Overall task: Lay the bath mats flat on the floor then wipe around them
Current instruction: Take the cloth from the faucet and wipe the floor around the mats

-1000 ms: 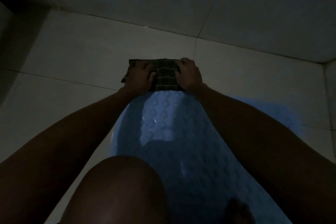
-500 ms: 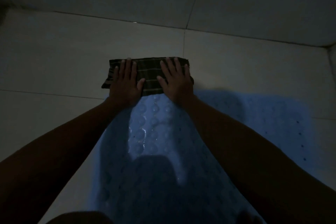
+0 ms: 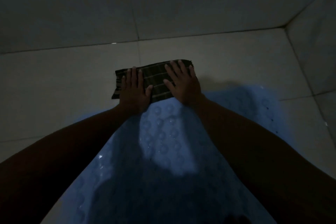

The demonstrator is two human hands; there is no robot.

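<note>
Tiled floor (image 3: 54, 82); both hands flat on cloth (image 3: 156, 82) beside mat (image 3: 163, 142)

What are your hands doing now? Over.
Left hand and right hand flat on checked cloth. Cloth on floor tiles beyond blue bath mat. Nothing blocking.

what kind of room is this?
Probably a bathroom or shower area: pale tiled floor meeting a tiled wall, a blue suction-cup bath mat lying on it, and a dark plaid cloth pressed down by both hands.
</note>
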